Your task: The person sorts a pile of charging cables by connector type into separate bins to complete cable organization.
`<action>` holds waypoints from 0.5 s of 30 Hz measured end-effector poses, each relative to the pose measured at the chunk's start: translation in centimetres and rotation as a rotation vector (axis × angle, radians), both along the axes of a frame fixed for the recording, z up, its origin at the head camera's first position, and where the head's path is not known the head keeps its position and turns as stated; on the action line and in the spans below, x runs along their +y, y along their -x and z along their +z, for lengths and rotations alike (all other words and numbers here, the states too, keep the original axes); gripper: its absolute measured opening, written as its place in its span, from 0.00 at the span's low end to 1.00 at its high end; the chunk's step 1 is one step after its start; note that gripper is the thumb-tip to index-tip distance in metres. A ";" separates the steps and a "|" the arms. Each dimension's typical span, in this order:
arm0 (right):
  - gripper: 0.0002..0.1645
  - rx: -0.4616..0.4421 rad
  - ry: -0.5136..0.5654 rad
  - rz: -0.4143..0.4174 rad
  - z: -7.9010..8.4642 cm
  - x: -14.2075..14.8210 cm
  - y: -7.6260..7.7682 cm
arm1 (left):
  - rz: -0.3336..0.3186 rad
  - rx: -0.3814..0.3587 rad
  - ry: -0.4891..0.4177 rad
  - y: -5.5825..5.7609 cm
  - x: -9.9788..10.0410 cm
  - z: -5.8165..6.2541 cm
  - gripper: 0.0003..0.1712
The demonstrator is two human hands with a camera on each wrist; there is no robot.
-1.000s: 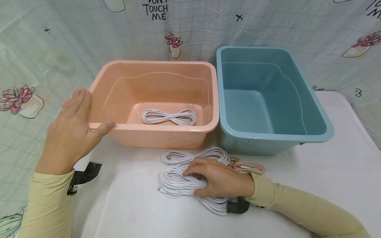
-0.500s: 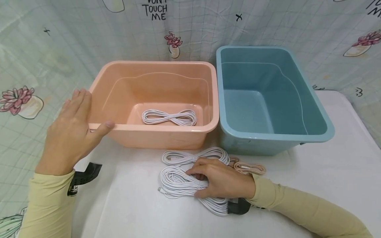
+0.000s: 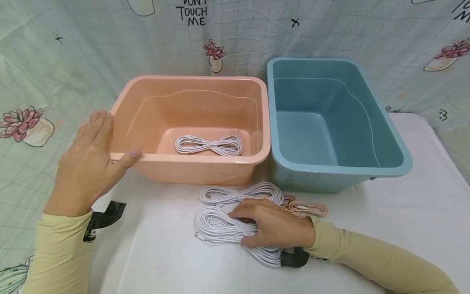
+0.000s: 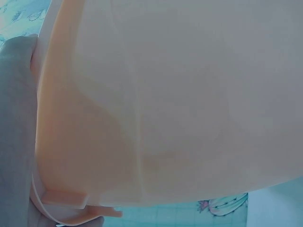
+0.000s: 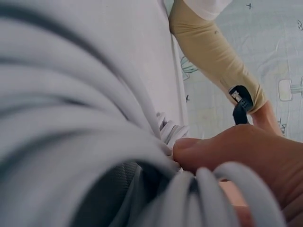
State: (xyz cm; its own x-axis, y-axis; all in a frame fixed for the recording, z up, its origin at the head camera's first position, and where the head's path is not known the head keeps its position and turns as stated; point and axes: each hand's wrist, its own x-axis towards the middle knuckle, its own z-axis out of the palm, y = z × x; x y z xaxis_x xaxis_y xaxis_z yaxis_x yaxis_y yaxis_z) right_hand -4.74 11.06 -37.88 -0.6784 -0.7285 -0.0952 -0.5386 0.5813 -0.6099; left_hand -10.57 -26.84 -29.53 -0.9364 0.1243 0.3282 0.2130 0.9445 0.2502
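Got the right hand (image 3: pixel 273 223) on a big white cable bundle (image 3: pixel 216 224) lying on the tabletop (image 3: pixel 172 253), with bent fingers, a bit of a gap to the thumb, and coils held in between. Can't tell how tight, what with some fingertips tucked out of sight. Can spot a small plug (image 3: pixel 197 234) poking out to the left of those fingers. Just past them, a second white bundle (image 3: pixel 264 188), partly covered by the hand, and back toward the wrist, a peachy cable (image 3: pixel 307 208) coiled up near the sleeve (image 3: pixel 367 249). As for the left hand (image 3: pixel 88 161), pretty much straight fingers resting along the left side of the peach bin (image 3: pixel 198 171), with the thumb laid over its front rim. Inside that bin, to the right of the left fingers and farther off than the right ones, a white figure-eight bundle (image 3: pixel 209 145). Beyond the right fingers and a little to their right, a blue bin (image 3: pixel 312 179), right beside the peach one. Behind both bins, a printed cloth (image 3: pixel 242 41).
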 end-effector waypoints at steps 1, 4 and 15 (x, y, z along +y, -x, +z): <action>0.33 -0.001 0.004 0.000 0.0 0.0 0.0 | -0.001 0.001 -0.001 0.0 0.0 0.0 0.59; 0.32 -0.011 0.018 0.005 -0.1 0.0 0.0 | -0.003 0.005 -0.005 0.0 0.0 0.0 0.59; 0.30 0.004 0.090 0.014 -0.5 0.1 0.2 | -0.007 0.004 -0.004 -0.1 0.0 0.0 0.58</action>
State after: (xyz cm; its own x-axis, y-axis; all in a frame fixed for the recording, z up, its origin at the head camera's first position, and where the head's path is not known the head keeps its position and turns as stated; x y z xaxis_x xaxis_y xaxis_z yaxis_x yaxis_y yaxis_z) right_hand -4.92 11.12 -38.37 -0.6682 -0.7435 -0.0268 -0.5487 0.5168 -0.6571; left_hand -10.51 -26.86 -29.55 -0.9343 0.1298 0.3320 0.2208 0.9419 0.2531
